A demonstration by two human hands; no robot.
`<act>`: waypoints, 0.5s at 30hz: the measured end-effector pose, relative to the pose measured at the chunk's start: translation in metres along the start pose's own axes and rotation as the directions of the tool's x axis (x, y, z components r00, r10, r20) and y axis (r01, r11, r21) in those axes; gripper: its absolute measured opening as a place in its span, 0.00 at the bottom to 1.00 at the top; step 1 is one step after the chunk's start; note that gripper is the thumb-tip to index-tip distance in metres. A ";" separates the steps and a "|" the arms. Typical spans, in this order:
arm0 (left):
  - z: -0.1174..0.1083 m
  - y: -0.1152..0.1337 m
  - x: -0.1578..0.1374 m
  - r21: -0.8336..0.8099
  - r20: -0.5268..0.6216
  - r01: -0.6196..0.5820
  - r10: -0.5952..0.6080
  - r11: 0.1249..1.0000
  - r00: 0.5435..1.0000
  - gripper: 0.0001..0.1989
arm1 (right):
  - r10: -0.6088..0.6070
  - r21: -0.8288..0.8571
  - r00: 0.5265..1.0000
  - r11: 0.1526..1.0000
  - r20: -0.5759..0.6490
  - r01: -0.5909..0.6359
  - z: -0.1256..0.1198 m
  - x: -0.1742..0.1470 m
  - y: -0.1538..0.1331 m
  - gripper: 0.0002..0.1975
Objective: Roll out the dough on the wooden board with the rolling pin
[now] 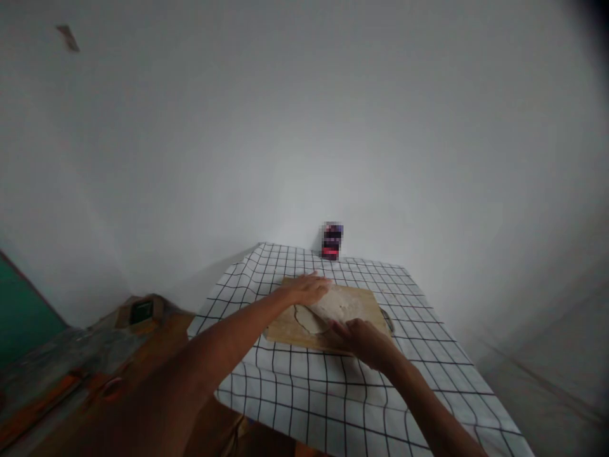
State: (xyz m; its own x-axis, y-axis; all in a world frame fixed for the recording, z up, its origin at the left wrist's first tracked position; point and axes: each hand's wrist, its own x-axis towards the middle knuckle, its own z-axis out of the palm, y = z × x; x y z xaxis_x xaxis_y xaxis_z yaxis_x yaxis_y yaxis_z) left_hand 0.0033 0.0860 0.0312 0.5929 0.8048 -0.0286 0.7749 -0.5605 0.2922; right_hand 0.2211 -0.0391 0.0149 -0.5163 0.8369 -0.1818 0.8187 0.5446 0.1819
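A thin, pale, flour-dusted dough sheet (342, 306) lies on a light-brown wooden board (371, 304), lower centre of the frame; it looks soft, light, easily torn (best held broadly near its edges). Left hand (310, 290) and right hand (358, 335) touch it; whether either grip is closed, I cannot tell. Lower left, an open brown cardboard box (124, 315) holds something dark (141, 311), unclear.

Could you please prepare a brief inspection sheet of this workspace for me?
Surface: wrinkled white tablecloth with dark grid lines.
Work items: wooden board on the cloth, bearing a pale, floury dough-like sheet.
Clutter: blurred dark-and-red item at the table's far edge; identity unclear.
Hands: left hand at the sheet's far left side; right hand at its near edge; grip unclear.
Cables: nothing seen.
Surroundings: pale wall behind; box and green panel at left.
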 end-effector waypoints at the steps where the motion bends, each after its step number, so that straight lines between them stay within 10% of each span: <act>1: 0.007 -0.002 -0.001 -0.009 -0.011 0.029 -0.030 1.000 1.000 0.30 | 0.000 0.008 1.000 1.000 -0.004 0.000 0.004 0.001 0.000 0.32; 15: 0.030 0.001 -0.057 0.093 -0.228 -0.023 0.044 0.995 0.973 0.29 | 0.295 0.132 0.948 0.951 -0.119 -0.279 0.015 -0.012 -0.021 0.27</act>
State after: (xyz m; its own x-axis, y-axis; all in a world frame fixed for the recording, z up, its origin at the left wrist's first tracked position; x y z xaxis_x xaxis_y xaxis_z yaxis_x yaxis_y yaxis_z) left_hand -0.0234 0.0334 0.0042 0.5611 0.8026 0.2026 0.7779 -0.5949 0.2024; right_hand 0.2137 -0.0620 -0.0009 -0.2779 0.9606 -0.0035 0.9561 0.2770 0.0958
